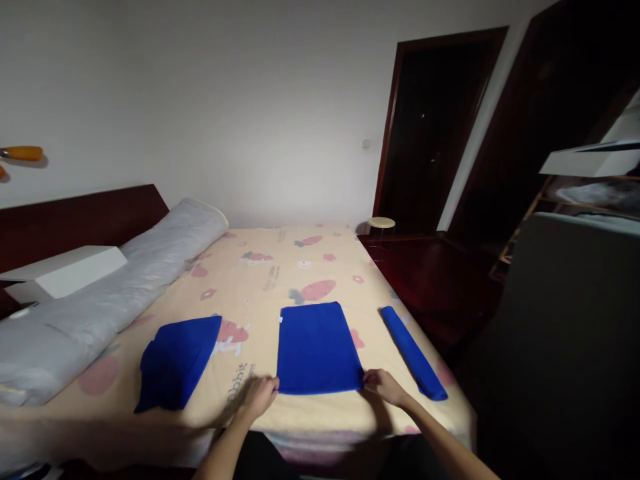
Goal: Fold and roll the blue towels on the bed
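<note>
A rectangular blue cloth (317, 350) lies flat on the bed, with a small white tag at its far left corner. My left hand (263, 395) is closed at its near left corner, thumb and fingers pinched together. At the near right corner, my right hand (381, 385) pinches the edge the same way. To the right lies a rolled blue cloth (414, 353), apart from my right hand. A loosely folded, uneven blue cloth (179, 360) rests to the left of my left hand.
The bed (270, 280) has a peach sheet with strawberry and rabbit prints. A long grey roll (150, 263) and a white box (70, 272) lie along the headboard (80, 210). Beyond the bed's far right corner stands a round stool (381, 223). A dark panel (565, 320) stands at right.
</note>
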Demonstrator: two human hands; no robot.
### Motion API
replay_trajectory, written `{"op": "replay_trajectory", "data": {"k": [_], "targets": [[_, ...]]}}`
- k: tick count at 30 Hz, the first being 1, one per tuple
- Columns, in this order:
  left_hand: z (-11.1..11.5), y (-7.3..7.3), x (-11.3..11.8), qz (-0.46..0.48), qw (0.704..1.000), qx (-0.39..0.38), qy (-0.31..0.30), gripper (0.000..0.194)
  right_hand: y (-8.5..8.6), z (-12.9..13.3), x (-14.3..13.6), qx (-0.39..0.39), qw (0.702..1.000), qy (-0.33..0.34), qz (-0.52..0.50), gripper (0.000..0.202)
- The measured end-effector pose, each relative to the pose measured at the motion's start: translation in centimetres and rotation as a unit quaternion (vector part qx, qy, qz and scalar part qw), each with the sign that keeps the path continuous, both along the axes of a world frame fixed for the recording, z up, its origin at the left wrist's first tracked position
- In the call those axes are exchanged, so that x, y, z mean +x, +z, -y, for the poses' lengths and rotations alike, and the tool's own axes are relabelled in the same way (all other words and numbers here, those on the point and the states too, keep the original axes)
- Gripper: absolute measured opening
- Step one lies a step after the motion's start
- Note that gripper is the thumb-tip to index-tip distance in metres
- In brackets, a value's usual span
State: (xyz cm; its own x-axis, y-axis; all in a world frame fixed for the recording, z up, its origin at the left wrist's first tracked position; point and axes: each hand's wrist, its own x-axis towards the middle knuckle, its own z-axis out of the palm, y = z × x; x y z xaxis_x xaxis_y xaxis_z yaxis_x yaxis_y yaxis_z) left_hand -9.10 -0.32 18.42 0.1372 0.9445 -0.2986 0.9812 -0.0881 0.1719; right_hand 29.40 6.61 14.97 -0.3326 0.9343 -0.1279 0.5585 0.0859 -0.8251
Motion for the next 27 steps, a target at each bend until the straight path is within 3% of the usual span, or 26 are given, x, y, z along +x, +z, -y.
{"op": "replay_trajectory", "data": {"k": [4, 10, 27], "targets": [[-0.2, -1.0, -0.5, -0.019, 1.000, -0.003, -0.022, 0.023, -1.1, -0.6, 0.2, -0.023, 0.999, -0.014, 0.021, 0.019], [-0.1, -1.2, -0.5, -0.044, 0.998, -0.014, -0.036, 0.026, -2.0, -0.4, 0.1, -0.070, 0.997, -0.008, 0.018, 0.015], [-0.2, -1.4, -0.8, -0.030, 0.997, -0.048, -0.045, 0.027, -2.4, 0.3, 0.0, -0.134, 0.988, 0.065, 0.035, 0.005]]}}
